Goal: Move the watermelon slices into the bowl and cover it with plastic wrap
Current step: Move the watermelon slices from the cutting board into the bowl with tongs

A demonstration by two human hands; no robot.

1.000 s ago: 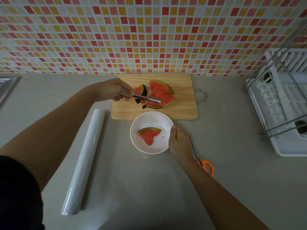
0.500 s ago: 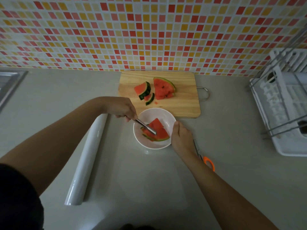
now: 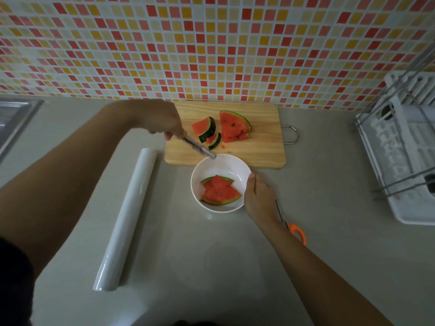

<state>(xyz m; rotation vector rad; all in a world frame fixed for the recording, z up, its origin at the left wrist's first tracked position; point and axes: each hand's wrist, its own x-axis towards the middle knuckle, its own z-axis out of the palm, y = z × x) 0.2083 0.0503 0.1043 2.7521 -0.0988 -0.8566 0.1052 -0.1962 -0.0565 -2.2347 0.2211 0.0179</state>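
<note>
A white bowl [image 3: 242,168] sits in front of the wooden cutting board [image 3: 256,151] and holds two watermelon slices [image 3: 220,192]. On the board lie a large slice [image 3: 233,127] and two smaller pieces [image 3: 206,128]. My left hand [image 3: 162,120] grips metal tongs [image 3: 200,148], their empty tips above the bowl's far rim. My right hand [image 3: 257,198] rests against the bowl's right side, thumb on the rim. A roll of plastic wrap [image 3: 127,217] lies on the counter to the left.
Orange-handled scissors [image 3: 295,229] lie partly under my right wrist. A white dish rack [image 3: 404,147] stands at the right edge. A steel sink [image 3: 14,114] corner shows at far left. The tiled wall runs behind the board.
The tongs carried a large slice from the board into the bowl, let it go, and have lifted back toward the board. My right hand has stayed at the bowl.
</note>
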